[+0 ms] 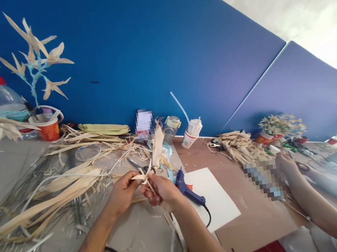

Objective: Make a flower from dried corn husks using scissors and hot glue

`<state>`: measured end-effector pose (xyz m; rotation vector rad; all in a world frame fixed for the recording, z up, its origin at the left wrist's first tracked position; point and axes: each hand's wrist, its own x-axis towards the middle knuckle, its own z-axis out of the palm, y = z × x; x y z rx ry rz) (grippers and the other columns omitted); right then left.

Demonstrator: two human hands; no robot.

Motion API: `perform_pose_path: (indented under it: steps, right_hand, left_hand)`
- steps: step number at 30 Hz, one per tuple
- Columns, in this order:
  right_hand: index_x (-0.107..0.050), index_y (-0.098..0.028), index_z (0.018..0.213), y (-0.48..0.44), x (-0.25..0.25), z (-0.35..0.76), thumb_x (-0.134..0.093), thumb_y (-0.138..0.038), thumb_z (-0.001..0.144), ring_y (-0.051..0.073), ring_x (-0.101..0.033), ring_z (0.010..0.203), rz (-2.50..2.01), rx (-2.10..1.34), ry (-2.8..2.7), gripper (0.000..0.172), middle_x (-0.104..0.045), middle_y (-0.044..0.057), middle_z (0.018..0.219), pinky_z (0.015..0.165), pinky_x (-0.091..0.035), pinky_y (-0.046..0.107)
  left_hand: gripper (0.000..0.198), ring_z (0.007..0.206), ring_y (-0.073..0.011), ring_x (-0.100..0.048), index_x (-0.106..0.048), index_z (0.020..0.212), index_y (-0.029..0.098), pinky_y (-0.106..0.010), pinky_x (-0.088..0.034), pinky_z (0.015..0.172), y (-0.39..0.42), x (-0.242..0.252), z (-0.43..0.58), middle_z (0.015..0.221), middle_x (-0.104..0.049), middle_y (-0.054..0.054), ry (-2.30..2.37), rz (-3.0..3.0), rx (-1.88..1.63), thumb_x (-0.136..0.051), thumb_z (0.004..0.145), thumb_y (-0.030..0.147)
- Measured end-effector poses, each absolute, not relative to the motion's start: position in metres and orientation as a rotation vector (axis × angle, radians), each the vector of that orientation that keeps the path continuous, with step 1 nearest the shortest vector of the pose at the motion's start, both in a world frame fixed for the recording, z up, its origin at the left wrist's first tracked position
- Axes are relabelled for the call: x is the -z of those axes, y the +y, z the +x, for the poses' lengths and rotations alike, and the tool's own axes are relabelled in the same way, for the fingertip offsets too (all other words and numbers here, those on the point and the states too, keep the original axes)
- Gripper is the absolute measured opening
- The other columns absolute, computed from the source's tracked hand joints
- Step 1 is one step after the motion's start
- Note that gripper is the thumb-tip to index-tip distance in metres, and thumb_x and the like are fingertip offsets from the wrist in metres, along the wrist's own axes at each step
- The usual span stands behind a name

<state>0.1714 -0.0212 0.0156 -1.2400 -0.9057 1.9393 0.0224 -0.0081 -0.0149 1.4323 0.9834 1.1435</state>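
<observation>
In the middle of the head view, both hands meet at a small pale flower made of dried corn husk [143,176]. My left hand [124,193] pinches its petals from the left with thumb and fingertips. On the other side, my right hand [162,190] has its fingers curled round the flower's thin stem. Just behind them stands a taller piece of dried husk [158,144]. Scissors [136,163] lie partly hidden beyond the fingers. A blue glue gun [189,191] rests right of my right hand, on a white sheet [213,197].
Loose husk strips [66,189] and thin wires cover the left side. Husk flowers on blue-wrapped stems rise from a red cup [49,130] beside a red-capped bottle [7,98]. At right, a co-worker's hand [288,168] is near a husk pile [238,144]. A blue partition [129,42] stands behind.
</observation>
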Motion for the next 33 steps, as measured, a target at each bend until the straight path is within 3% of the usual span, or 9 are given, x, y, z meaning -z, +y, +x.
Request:
perform_pose_path:
  steps: [10,16,19,22,27,33]
  right_hand:
    - [-0.047,-0.017,0.050,-0.017,-0.013,0.183,-0.031,-0.044,0.095,0.004,-0.012,0.027,-0.955,-2.327,-0.780,0.054,-0.032,-0.007,0.034,0.031,-0.014,0.016]
    - [-0.044,-0.018,0.054,-0.011,-0.017,0.203,-0.044,-0.047,0.092,0.003,-0.009,0.030,-0.854,-2.274,-0.717,0.048,-0.032,-0.010,0.038,0.032,-0.014,0.015]
    - [-0.044,-0.018,0.054,-0.006,-0.020,0.215,-0.047,-0.045,0.090,0.003,-0.009,0.031,-0.880,-2.089,-0.657,0.045,-0.031,-0.010,0.038,0.033,-0.013,0.016]
    - [-0.055,-0.016,0.063,-0.002,-0.017,0.218,-0.052,-0.047,0.087,0.003,-0.020,0.032,-1.009,-1.792,-0.629,0.039,-0.041,-0.008,0.044,0.034,-0.018,0.017]
    - [-0.059,-0.016,0.070,-0.001,0.002,0.204,-0.066,-0.047,0.076,0.012,-0.055,0.055,-1.182,-1.493,-0.771,0.032,-0.057,0.000,0.063,0.052,-0.044,0.024]
    - [-0.062,-0.019,0.077,0.000,0.009,0.203,-0.062,-0.051,0.077,0.017,-0.058,0.070,-1.365,-1.331,-0.868,0.032,-0.059,0.003,0.073,0.066,-0.047,0.030]
  left_hand:
    - [0.019,0.076,-0.0191,-0.058,-0.066,0.078,0.019,-0.029,-0.045,0.075,-0.009,0.016,0.018,0.076,-0.066,-0.003,0.949,1.500,-1.187,-0.058,0.080,0.035]
    - [0.017,0.074,-0.0188,-0.056,-0.069,0.081,0.019,-0.028,-0.043,0.069,-0.006,0.021,0.015,0.075,-0.065,-0.002,0.972,1.456,-1.198,-0.062,0.077,0.034]
    - [0.015,0.066,-0.0163,-0.053,-0.069,0.078,0.019,-0.027,-0.042,0.064,-0.003,0.021,0.013,0.070,-0.063,-0.001,0.994,1.407,-1.271,-0.065,0.073,0.033]
    - [0.016,0.061,-0.0137,-0.050,-0.068,0.078,0.018,-0.025,-0.041,0.060,0.000,0.022,0.011,0.066,-0.060,0.001,1.024,1.227,-1.392,-0.069,0.069,0.032]
    - [0.023,0.060,-0.0115,-0.050,-0.067,0.080,0.016,-0.024,-0.040,0.059,0.002,0.027,0.010,0.065,-0.059,0.002,0.969,0.970,-1.407,-0.074,0.066,0.033]
    - [0.026,0.055,-0.0098,-0.047,-0.065,0.075,0.017,-0.022,-0.037,0.053,-0.001,0.020,0.013,0.060,-0.057,0.003,0.911,0.863,-1.417,-0.077,0.061,0.035]
